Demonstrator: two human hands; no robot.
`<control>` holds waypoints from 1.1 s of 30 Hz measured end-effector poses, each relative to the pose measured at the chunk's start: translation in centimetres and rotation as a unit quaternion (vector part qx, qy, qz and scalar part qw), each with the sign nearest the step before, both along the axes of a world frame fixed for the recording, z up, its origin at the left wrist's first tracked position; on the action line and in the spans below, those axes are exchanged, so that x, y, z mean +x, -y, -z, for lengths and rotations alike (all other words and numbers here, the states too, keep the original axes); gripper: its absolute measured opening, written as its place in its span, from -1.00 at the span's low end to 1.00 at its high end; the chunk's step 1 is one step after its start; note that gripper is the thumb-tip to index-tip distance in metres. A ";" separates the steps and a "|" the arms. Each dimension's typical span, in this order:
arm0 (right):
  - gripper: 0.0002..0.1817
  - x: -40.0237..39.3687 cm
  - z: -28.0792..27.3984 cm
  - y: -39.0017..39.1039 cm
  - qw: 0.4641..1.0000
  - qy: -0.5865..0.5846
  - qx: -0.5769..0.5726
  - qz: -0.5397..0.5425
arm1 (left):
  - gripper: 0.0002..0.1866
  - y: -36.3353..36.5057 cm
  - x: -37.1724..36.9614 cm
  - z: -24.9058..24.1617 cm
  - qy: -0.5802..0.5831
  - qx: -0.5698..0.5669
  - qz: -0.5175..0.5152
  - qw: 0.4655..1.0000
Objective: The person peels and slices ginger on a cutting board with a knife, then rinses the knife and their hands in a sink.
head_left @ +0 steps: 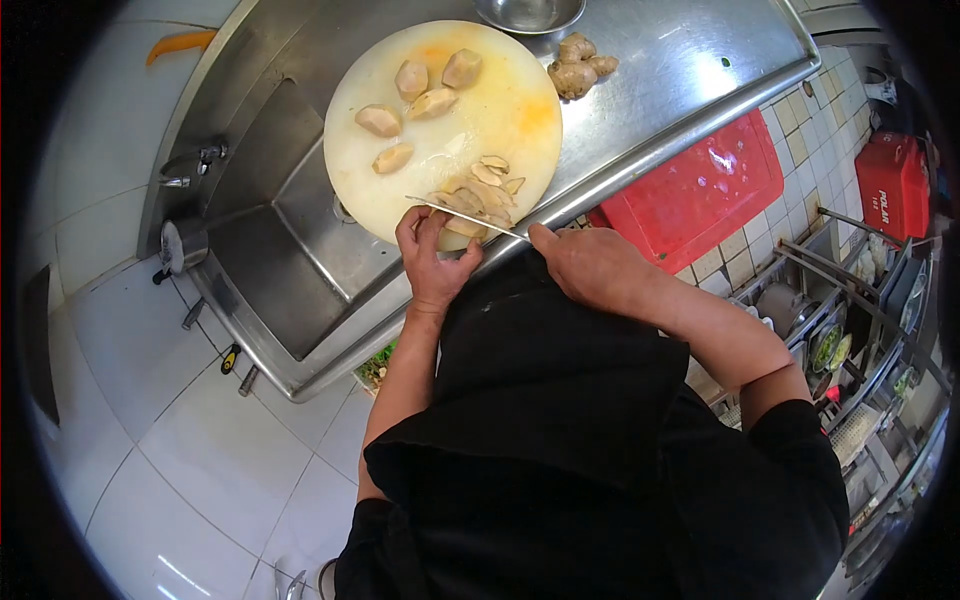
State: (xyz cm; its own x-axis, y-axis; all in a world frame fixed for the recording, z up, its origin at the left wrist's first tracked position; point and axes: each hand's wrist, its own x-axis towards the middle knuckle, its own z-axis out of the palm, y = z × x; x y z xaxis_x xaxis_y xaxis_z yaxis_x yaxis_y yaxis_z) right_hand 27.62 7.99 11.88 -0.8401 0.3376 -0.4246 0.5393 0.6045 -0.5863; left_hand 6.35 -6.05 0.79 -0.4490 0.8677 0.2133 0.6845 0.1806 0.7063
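Note:
On the round white cutting board, my left hand holds down a piece of peeled ginger near the lower edge. My right hand is closed round the handle of a knife, whose thin blade lies over the ginger beside my left fingertips. Ginger slices are heaped just beyond the blade. Several peeled ginger chunks rest farther up the board. An unpeeled ginger root sits on the steel counter right of the board.
The board lies across a steel sink and its counter. A metal bowl stands at the top. Below the counter edge is a red lid. A red box and loaded racks are at right.

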 end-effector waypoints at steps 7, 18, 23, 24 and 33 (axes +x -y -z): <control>-0.79 -0.4 0.1 -0.2 1.000 0.014 0.002 -0.019 | -0.40 0.3 0.1 0.9 0.034 0.010 -0.010 0.999; -0.75 -1.2 2.6 -0.5 0.999 -0.043 -0.010 -0.004 | -0.38 0.2 0.1 1.0 -0.010 0.031 -0.005 0.999; -0.76 -1.7 2.3 -1.7 0.998 0.019 -0.055 0.021 | -0.46 1.6 -0.2 1.9 -0.007 0.038 0.000 0.999; -0.76 -1.6 2.2 -1.8 0.998 0.015 -0.051 0.017 | -0.48 1.8 -0.2 1.7 -0.002 0.030 -0.002 1.000; -0.71 0.4 1.1 -1.6 0.996 -0.021 -0.029 0.081 | -0.49 2.0 -0.7 -0.9 0.003 -0.037 0.001 0.999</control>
State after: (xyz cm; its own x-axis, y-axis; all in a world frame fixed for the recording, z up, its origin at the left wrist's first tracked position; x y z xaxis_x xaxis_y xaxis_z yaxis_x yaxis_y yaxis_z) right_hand 27.98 9.60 10.74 -0.7945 0.4459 -0.4122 0.6006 0.4766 -0.6420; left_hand 5.68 -8.04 1.72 -0.4485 0.8818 0.1460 0.6804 0.2309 0.6956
